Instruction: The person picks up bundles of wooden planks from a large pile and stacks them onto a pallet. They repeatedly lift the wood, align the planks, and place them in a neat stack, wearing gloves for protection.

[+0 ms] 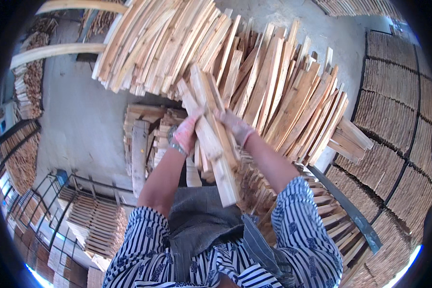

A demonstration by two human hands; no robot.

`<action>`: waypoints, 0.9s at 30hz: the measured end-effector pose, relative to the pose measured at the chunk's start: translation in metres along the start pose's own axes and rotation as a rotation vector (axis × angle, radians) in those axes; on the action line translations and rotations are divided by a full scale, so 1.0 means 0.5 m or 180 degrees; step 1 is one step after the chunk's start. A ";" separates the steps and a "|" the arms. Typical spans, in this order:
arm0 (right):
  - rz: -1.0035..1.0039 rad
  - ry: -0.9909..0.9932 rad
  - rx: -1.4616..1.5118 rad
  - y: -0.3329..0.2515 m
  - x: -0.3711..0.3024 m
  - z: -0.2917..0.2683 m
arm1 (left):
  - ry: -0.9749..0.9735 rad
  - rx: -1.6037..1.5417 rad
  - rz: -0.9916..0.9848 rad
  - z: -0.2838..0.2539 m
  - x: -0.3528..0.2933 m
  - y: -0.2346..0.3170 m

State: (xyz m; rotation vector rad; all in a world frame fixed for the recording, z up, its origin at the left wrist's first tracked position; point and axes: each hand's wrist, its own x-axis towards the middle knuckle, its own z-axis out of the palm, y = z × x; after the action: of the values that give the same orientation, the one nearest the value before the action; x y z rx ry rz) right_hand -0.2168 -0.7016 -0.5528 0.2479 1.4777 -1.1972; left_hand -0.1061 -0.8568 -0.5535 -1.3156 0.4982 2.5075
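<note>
So the person's left hand (186,130) and right hand (236,126) are both wearing pinkish-white work gloves (182,137) and are holding a loose bundle of pale wooden battens (216,158) between them; the bundle is sitting mid-scene, right in front of the body, its battens slanting from far left to near right and crossing each other a bit; the left fingers are curling around the bundle's left side, the right fingers are pinching it from the right; some fingertips are blurry or hiding, so I can't tell exactly how each one is lying.

Just beyond the hands, a big heap of rough wooden strips (153,48) is spreading from far left over to the right, mostly lying side by side, with the right-hand ones leaning unevenly; near left of it, some shorter wood blocks (139,149) are sitting just beside the left forearm; a grey metal bar (348,211) is running along the near right, and tall stacks of bundled slats (389,110) are lining the right side; over on the near left, a black metal railing (98,182) is standing by more stacked boards (93,218); a dark grey apron (204,206) is hanging below the bundle.
</note>
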 end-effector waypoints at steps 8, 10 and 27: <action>-0.1043 0.0364 0.0396 -0.039 -0.219 0.083 | -0.0047 0.1102 0.0777 0.096 -0.209 0.030; -0.1122 0.0507 -0.0029 -0.126 -0.272 0.081 | -0.0222 0.1221 0.1203 0.140 -0.249 0.073; -0.3441 0.1931 0.0039 -0.215 -0.720 -0.024 | -0.1813 0.2420 0.1919 0.451 -0.449 0.057</action>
State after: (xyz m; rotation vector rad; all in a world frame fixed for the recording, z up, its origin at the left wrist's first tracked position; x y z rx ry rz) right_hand -0.1873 -0.5781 -0.1988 -0.2617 2.2441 -2.0993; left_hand -0.1592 -0.8052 -0.2426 -0.1596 1.6516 2.4887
